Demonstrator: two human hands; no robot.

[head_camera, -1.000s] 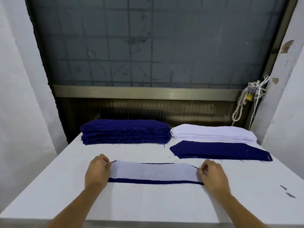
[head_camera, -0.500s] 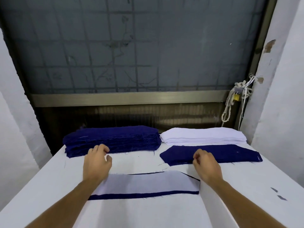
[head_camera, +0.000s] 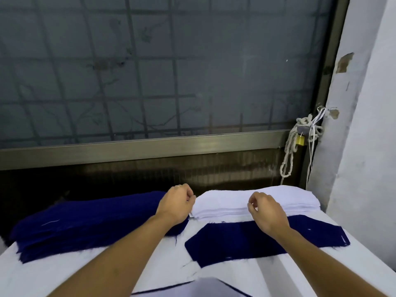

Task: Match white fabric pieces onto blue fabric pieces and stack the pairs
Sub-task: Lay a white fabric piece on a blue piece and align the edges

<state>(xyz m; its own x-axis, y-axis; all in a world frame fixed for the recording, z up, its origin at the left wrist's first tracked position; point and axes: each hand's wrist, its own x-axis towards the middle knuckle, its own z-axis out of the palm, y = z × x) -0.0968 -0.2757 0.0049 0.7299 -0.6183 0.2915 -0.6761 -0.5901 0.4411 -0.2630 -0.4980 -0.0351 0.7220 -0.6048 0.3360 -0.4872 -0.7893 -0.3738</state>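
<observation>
Stack of flat white fabric pieces [head_camera: 289, 200], right of centre at the far edge of the white surface [head_camera: 64, 273]. Both hands have left the finished white-on-blue fabric pair [head_camera: 205, 289], now cut off at bottom centre, and reached up to the white stack. Judged: that pair is done and the next white piece is being picked.

Left grip [head_camera: 175, 204]: fingers curled against the stack's left end, seems to pinch the top layer. Right grip [head_camera: 267, 213]: fingers curled over the stack's front edge near its middle; can't tell if it has cloth yet.

Single flat dark blue fabric piece [head_camera: 235, 243] lies just in front of the white stack, under the right wrist, likely the next base. Thick stack of dark blue fabric pieces [head_camera: 85, 224] sits centre left, beside the white stack.
</observation>
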